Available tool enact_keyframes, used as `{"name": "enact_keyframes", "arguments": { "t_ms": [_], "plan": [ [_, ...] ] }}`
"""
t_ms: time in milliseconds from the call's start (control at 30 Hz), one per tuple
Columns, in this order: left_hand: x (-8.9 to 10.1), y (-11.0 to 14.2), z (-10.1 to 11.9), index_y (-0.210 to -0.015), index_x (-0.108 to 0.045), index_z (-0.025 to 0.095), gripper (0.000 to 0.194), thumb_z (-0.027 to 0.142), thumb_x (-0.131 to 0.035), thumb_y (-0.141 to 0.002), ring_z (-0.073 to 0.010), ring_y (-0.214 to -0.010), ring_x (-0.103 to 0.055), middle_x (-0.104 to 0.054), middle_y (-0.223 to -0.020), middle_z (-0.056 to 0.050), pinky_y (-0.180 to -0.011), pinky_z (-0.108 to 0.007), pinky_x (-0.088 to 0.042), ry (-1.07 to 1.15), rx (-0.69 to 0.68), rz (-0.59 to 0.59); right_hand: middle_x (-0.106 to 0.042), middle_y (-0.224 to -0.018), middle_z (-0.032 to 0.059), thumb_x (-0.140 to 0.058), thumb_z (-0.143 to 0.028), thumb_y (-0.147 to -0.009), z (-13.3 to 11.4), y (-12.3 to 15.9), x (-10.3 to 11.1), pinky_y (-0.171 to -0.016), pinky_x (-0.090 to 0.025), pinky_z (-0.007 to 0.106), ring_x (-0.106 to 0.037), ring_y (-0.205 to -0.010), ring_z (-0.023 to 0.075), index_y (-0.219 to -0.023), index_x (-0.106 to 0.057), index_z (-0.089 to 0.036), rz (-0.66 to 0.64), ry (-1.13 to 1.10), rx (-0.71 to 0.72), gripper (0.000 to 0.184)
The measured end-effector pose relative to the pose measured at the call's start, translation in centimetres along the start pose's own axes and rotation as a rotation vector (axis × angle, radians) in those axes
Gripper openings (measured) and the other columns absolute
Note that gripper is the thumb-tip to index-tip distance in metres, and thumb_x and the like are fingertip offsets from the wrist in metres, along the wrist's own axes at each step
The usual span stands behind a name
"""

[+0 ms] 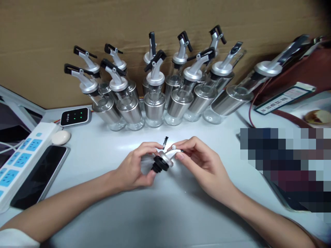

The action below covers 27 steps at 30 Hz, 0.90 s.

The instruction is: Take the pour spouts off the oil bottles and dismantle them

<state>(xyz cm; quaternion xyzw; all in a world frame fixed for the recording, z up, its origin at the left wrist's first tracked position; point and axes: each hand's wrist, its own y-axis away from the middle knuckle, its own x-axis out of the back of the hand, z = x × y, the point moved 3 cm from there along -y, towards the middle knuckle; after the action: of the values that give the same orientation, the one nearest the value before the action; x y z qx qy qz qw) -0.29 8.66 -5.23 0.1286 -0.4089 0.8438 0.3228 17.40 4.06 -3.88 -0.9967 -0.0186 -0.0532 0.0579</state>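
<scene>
Over the table, a silver pourer spout (pixel 167 156) with a black ribbed stopper end (pixel 160 164) lies tilted between my hands. My left hand (pixel 137 163) is closed round the stopper end, thumb below and fingers above. The thumb and fingertips of my right hand (pixel 200 158) pinch the narrow nozzle end. A small black lever piece (pixel 166 142) shows just beyond my left fingertips; whether it touches them I cannot tell. Behind stand several glass bottles with steel sleeves (pixel 154 108), each topped by a similar spout with a black lever (pixel 157 62).
On the left are a white power strip (pixel 29 156), a dark phone (pixel 40 175), a round white object (pixel 61 137) and a small device with green lights (pixel 74 116). A cardboard wall (pixel 129 20) backs the bottles. At the right are a brown bag (pixel 307 69) and a blurred-out area.
</scene>
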Motion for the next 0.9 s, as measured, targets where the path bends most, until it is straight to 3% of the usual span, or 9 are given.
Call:
{"name": "enact_keyframes", "arguments": {
  "t_ms": [200, 333, 433, 533, 700, 900],
  "plan": [
    [0.2, -0.2, 0.7, -0.119, -0.042, 0.017, 0.038, 0.021, -0.050, -0.082, -0.0186, -0.094, -0.058, -0.055, -0.101, -0.011, -0.075, -0.030, -0.055, -0.094, -0.125, -0.029, -0.060, -0.097, 0.0038, -0.056, -0.024, -0.088, -0.2, -0.3, 0.1, -0.078, -0.046, 0.030, -0.058, -0.090, 0.0171, -0.088, -0.059, -0.022, -0.060, 0.180, -0.014, 0.004],
    [0.3, -0.3, 0.8, -0.114, -0.045, 0.019, 0.035, 0.019, -0.048, -0.080, -0.0165, -0.085, -0.054, -0.049, -0.097, -0.007, -0.070, -0.028, -0.053, -0.208, -0.074, -0.036, -0.054, -0.087, 0.0018, -0.056, -0.016, -0.082, -1.2, -0.1, 0.1, -0.068, -0.044, 0.028, -0.052, -0.075, 0.0143, -0.099, -0.055, -0.021, 0.000, 0.293, 0.137, 0.018],
    [0.3, -0.4, 0.9, -0.111, -0.047, 0.020, 0.031, 0.024, -0.048, -0.081, -0.0158, -0.081, -0.051, -0.046, -0.095, -0.006, -0.067, -0.027, -0.052, -0.282, -0.082, -0.057, -0.056, -0.089, 0.0015, -0.062, -0.014, -0.075, -1.6, 0.2, -0.7, -0.068, -0.045, 0.026, -0.053, -0.077, 0.0141, -0.102, -0.052, -0.020, -0.157, 0.299, 0.194, 0.029],
    [0.1, -0.4, 0.8, -0.110, -0.047, 0.020, 0.030, 0.028, -0.048, -0.081, -0.0156, -0.078, -0.052, -0.047, -0.092, -0.005, -0.064, -0.027, -0.051, -0.307, -0.073, -0.089, -0.059, -0.097, 0.0026, -0.066, -0.015, -0.072, -1.6, 0.2, -1.2, -0.072, -0.046, 0.026, -0.055, -0.083, 0.0146, -0.104, -0.051, -0.021, -0.262, 0.344, 0.180, 0.036],
    [0.1, -0.4, 0.8, -0.110, -0.047, 0.018, 0.030, 0.032, -0.049, -0.084, -0.0161, -0.078, -0.054, -0.051, -0.089, -0.006, -0.064, -0.027, -0.050, -0.309, -0.065, -0.075, -0.062, -0.101, 0.0039, -0.063, -0.017, -0.076, -1.5, 0.0, -1.3, -0.077, -0.048, 0.027, -0.059, -0.087, 0.0162, -0.107, -0.052, -0.021, -0.287, 0.378, 0.119, 0.034],
    [0.1, -0.6, 0.9, -0.111, -0.047, 0.019, 0.029, 0.040, -0.043, -0.091, -0.0144, -0.075, -0.055, -0.052, -0.087, -0.005, -0.062, -0.024, -0.049, -0.328, -0.078, -0.085, -0.065, -0.094, 0.0013, -0.061, -0.018, -0.076, -1.6, 0.1, -1.4, -0.071, -0.049, 0.025, -0.061, -0.082, 0.0155, -0.107, -0.052, -0.023, -0.335, 0.344, 0.039, 0.033]
  ]
}}
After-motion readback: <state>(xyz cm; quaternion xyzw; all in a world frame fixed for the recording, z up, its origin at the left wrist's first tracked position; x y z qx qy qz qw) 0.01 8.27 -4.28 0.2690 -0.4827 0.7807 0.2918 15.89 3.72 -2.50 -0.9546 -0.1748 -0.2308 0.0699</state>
